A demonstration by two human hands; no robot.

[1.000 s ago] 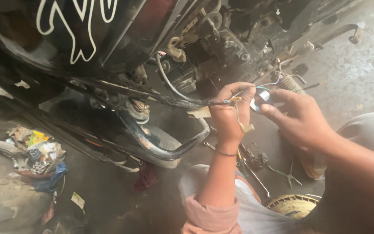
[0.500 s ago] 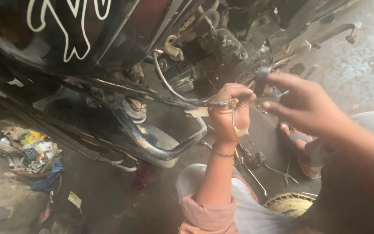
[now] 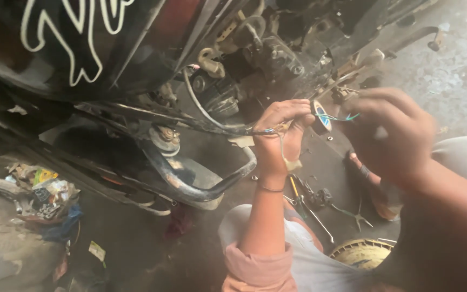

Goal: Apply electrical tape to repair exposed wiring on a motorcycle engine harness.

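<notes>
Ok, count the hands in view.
2. The left hand pinches a wire bundle beside the engine; the right hand, blurred, is at the thin wires just right of it. None seem hidden.

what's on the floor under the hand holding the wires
Below the left hand pinching the wire bundle, hand tools lie scattered on the dark floor. The forearm and knee cover whatever lies nearer.

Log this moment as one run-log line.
left hand: pinching wires | right hand: at tape roll, blurred | motorcycle above | tools on floor
</notes>
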